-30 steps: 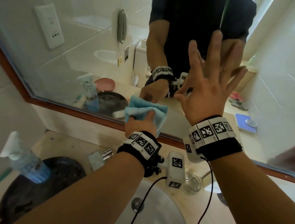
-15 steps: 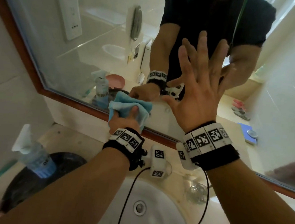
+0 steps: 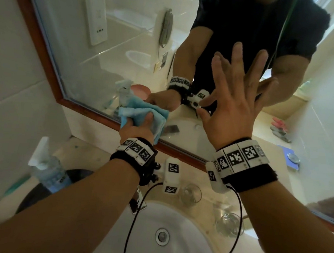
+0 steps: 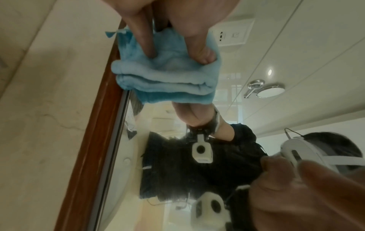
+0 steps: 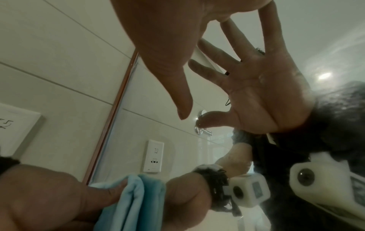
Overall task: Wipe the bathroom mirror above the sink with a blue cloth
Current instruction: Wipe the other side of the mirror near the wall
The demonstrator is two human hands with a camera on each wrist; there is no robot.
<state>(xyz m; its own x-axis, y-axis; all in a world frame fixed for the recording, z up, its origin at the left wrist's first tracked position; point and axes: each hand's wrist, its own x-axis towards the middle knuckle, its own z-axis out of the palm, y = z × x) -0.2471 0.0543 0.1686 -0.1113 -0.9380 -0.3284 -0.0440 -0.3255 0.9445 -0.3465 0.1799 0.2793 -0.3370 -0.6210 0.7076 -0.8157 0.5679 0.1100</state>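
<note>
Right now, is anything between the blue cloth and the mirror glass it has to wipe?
Nothing visible. The left hand grips the folded blue cloth against the mirror at its lower wooden frame. The right hand lies spread on the glass to the right, apart from the cloth.

Left hand [image 3: 136,131] fingers hidden behind blue cloth [image 3: 143,114], spray bottle [image 3: 47,168] label blurred, mirror [image 3: 112,52] top cut off
</note>
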